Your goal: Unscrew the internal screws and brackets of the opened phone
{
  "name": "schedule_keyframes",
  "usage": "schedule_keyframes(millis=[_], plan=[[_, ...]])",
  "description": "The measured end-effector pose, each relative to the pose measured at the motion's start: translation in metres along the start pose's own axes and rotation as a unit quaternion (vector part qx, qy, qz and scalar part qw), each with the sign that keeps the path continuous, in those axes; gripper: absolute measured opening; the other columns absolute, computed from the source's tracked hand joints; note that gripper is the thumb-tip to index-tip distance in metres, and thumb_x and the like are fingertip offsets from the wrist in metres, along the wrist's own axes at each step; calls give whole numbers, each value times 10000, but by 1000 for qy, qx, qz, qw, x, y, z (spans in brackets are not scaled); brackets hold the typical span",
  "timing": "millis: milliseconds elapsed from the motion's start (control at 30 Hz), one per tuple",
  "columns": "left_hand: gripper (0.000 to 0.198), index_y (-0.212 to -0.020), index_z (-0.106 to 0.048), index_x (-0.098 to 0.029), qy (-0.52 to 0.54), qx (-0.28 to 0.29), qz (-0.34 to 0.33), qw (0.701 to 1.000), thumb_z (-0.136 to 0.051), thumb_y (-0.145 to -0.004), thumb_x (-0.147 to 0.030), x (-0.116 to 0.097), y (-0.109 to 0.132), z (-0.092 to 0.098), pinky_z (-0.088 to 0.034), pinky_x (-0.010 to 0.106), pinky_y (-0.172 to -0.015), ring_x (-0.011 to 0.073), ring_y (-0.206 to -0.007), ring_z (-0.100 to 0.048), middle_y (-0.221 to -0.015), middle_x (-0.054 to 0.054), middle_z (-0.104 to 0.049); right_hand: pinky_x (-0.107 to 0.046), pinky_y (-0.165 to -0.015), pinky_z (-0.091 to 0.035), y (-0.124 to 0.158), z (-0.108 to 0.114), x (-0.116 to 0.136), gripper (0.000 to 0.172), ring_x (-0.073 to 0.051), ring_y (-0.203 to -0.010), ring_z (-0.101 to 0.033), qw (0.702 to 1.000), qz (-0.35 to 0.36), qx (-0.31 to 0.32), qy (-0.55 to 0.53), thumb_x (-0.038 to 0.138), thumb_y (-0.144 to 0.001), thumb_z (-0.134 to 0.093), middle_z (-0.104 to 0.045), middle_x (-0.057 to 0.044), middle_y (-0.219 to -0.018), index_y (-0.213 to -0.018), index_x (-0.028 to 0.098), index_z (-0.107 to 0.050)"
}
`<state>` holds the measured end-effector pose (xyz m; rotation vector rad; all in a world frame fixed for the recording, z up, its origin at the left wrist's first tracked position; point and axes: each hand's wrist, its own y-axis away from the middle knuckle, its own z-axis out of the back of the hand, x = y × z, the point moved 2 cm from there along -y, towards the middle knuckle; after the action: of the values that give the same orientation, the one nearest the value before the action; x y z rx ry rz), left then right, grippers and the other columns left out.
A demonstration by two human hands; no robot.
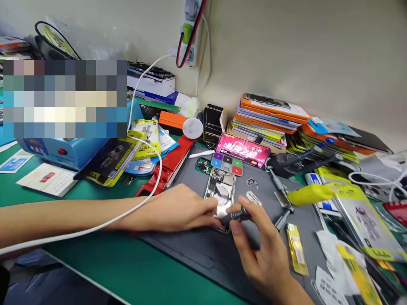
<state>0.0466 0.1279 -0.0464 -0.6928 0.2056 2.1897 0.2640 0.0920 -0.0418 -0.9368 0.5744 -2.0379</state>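
Observation:
An opened phone (219,186) with its inner parts exposed lies on the grey work mat (181,254). My right hand (262,250) grips a short dark screwdriver (239,215), held nearly level over the phone's lower end. From the left, my left hand (190,207) reaches in with its fingers closed at the phone's lower part, close to the screwdriver's front end. What those fingers pinch, if anything, is hidden. Right of the phone lie small metal parts (252,182). Above it are a coloured screw tray (227,163) and a second phone (243,150) with a lit screen.
A white cable (140,207) runs across my left forearm. Stacked boxes (270,114) stand against the wall. A holder with a yellow-handled tool (308,195), a yellow packet (296,250) and other packages crowd the right side. A blue machine (73,152) sits at the left.

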Motion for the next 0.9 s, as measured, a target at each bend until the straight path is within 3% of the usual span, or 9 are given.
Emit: schedule_keyframes(millis=[100,233,400,500,567,633,700,800,900], plan=[[278,-1006,-576,-186,55,-18,76,995,-439,-1146,-383,-1,-3,9,-245,282,-559,163,-573,-555,-695,-9,-608,-242,-981,-541,0,-2,0,476,-135,-1114,-607,1000,6,-6,10,110,-1131,-512,-551,-113,-1333,-1596,159,-421],[367,-1016,-542,-192,177,-38,121,976,-338,-1164,-460,-2,-1,17,-386,210,-549,125,-536,-547,-594,-56,-548,-272,-966,-534,3,-1,-1,456,-132,-1037,-613,999,14,-9,29,135,-1155,-497,-548,-118,-1348,-1603,157,-414],[269,-1189,-539,-178,233,-100,144,957,-393,-1148,-399,-6,20,19,-501,203,-639,115,-682,-637,-777,-28,-660,-238,-862,-518,4,0,-2,437,-108,-900,-592,999,11,-5,39,203,-1180,-500,-585,-103,-1233,-1607,154,-426],[172,-1165,-607,-194,182,-152,157,959,-483,-1122,-304,-14,44,13,-508,232,-769,125,-829,-680,-910,-10,-716,-215,-859,-515,3,-1,0,423,-105,-908,-594,999,21,-4,37,190,-1182,-482,-588,-99,-1204,-1598,133,-427],[168,-1190,-634,-221,137,-187,153,960,-485,-1117,-247,-20,60,5,-490,268,-904,146,-1012,-686,-1102,5,-727,-207,-903,-520,2,-1,1,420,-109,-966,-601,999,29,-6,38,168,-1178,-467,-580,-108,-1230,-1593,120,-425],[183,-1213,-633,-248,98,-217,136,962,-478,-1122,-212,-25,72,-6,-468,272,-964,148,-1099,-663,-1170,-4,-708,-192,-958,-516,1,0,2,422,-105,-1025,-600,999,34,-11,40,152,-1175,-460,-570,-113,-1262,-1593,111,-422],[173,-1199,-617,-251,20,-275,90,957,-491,-1112,-171,-31,77,-16,-483,257,-871,136,-975,-666,-1074,-18,-708,-168,-991,-504,0,1,4,422,-94,-1065,-598,998,36,-14,40,137,-1171,-458,-566,-113,-1262,-1590,97,-424],[203,-1159,-610,-200,-103,-303,-20,947,-499,-1033,-85,-40,74,-32,-416,310,-603,174,-681,-546,-829,3,-653,-145,-1044,-487,-1,1,6,421,-86,-1133,-598,998,53,-8,41,96,-1154,-455,-566,-113,-1244,-1574,77,-428],[226,-1099,-624,-178,-153,-365,-27,918,-517,-956,-38,-41,70,-43,-353,321,-518,182,-595,-452,-703,7,-588,-143,-1105,-482,-1,2,4,386,-93,-1181,-605,996,71,-5,59,80,-1144,-466,-568,-121,-1275,-1530,68,-453]])
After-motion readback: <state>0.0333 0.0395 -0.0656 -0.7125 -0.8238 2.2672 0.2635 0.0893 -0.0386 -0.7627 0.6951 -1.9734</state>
